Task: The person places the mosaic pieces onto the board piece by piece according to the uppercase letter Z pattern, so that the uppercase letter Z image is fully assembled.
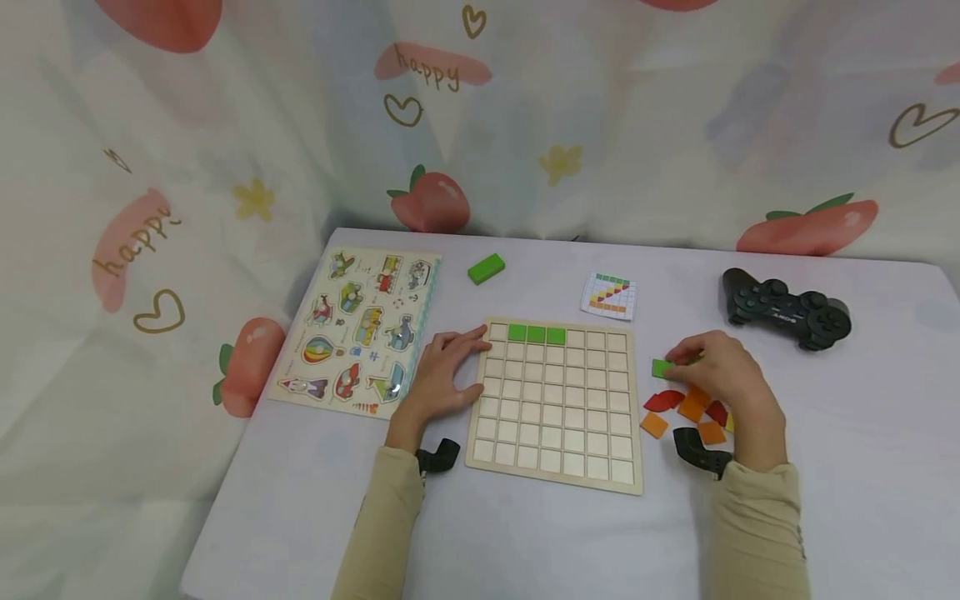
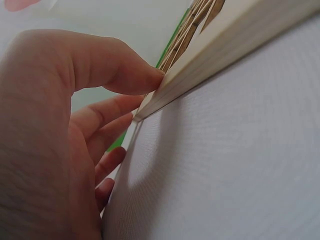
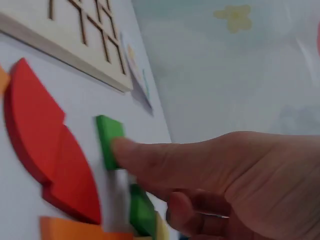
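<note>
A wooden grid board (image 1: pixel 551 414) lies flat on the table, with three green square tiles (image 1: pixel 536 334) side by side in its top row. Along its left edge, my left hand (image 1: pixel 441 377) touches the rim with thumb and fingertips; the left wrist view shows the thumb (image 2: pixel 135 75) against the wooden side. To the right of the board, my right hand (image 1: pixel 716 367) pinches a green tile (image 3: pixel 107 137) just over the table. Below that hand are red leaf-shaped pieces (image 1: pixel 664 402), orange square tiles (image 1: pixel 654 425) and a partly hidden yellow piece (image 1: pixel 730 422).
A picture puzzle board (image 1: pixel 300 367) with vehicle shapes lies at the left. Behind the grid board are a green block (image 1: pixel 486 269) and a small pattern card (image 1: pixel 609 296). A black game controller (image 1: pixel 786 308) sits at the back right. A printed curtain (image 1: pixel 525 108) hangs behind the table.
</note>
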{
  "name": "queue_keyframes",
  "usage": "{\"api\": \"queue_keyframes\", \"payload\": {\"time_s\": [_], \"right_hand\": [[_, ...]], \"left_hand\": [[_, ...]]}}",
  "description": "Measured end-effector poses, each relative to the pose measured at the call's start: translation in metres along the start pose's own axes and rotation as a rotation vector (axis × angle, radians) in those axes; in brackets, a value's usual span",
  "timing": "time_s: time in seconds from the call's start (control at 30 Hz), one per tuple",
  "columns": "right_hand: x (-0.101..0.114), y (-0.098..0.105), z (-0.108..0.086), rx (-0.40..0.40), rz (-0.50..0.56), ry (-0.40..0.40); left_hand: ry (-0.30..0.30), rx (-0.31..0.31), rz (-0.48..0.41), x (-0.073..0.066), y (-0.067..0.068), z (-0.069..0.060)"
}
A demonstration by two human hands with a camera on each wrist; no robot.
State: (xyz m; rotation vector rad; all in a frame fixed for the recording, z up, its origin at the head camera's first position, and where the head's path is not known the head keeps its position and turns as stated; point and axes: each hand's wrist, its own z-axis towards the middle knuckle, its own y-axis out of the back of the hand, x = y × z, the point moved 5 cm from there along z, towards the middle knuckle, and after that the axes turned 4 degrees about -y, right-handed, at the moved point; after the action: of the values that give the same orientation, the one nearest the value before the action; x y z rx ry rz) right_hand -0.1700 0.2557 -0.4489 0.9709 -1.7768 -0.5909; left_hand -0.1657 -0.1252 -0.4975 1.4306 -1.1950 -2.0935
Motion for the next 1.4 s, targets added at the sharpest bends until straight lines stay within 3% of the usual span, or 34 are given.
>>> {"api": "queue_keyframes", "payload": {"time_s": [0.1, 0.3, 0.43, 0.67, 0.9, 1.23, 1.4], "right_hand": [[0.003, 0.0, 0.003, -0.067, -0.027, 0.02], [0.005, -0.003, 0.005, -0.064, -0.032, 0.032], [0.008, -0.003, 0.005, -0.124, -0.004, 0.053], [0.035, -0.01, 0.007, -0.254, 0.139, 0.183], [0.073, -0.043, 0.027, -0.21, 0.26, 0.331], [0.087, -0.053, 0.035, -0.244, 0.078, 0.331], [0.086, -0.052, 0.036, -0.247, 0.087, 0.326]], "left_hand": [[-0.001, -0.002, -0.003, 0.0, 0.0, 0.0], [-0.011, -0.006, 0.0, 0.0, 0.0, 0.0], [-0.014, -0.008, 0.008, 0.0, 0.0, 0.0], [-0.033, -0.023, 0.004, 0.0, 0.001, 0.0], [-0.03, -0.019, 0.013, 0.001, -0.001, 0.001], [-0.038, -0.021, 0.029, 0.001, -0.002, 0.002], [-0.025, -0.013, 0.034, 0.003, -0.002, 0.002]]}}
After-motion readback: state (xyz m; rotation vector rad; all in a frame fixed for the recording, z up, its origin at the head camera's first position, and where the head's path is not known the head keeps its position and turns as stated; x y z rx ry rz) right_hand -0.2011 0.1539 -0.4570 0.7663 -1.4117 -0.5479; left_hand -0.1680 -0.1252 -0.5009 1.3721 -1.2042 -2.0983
